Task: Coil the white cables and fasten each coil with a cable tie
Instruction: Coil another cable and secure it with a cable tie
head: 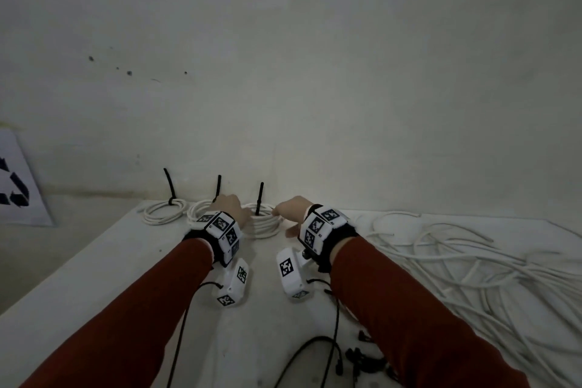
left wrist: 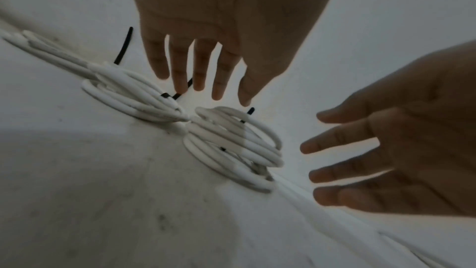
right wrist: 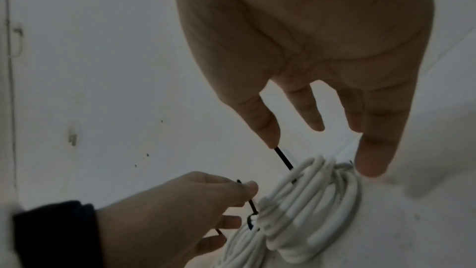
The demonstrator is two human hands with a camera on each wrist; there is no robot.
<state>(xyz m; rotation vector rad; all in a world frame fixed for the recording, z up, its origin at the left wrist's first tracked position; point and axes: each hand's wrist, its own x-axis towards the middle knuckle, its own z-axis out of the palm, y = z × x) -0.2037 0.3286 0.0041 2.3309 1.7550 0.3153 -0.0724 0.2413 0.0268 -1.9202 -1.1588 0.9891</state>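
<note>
Nearest the person, a small scatter of loose black plastic cable ties (head: 365, 356) lies on the white tabletop (head: 94, 261), and to the right sprawls a big tangle of uncoiled white round cables (head: 472, 264) — the work that is left, by my reading. Further on, both hands hover over the far row of coils. The left hand (head: 231, 206) has its fingers spread and straight, gripping nothing; the right hand (head: 293, 213) is likewise splayed and empty, just beside the nearest white cable coil (head: 266, 220), whose black tie tail (head: 259, 198) stands upright. Beyond and to the left sit two more tied white coils, the middle one (head: 198, 213) partly behind the left wrist and the far-left one (head: 163, 213) — three bundles look fastened, and the loose heap suggests several more to go.
</note>
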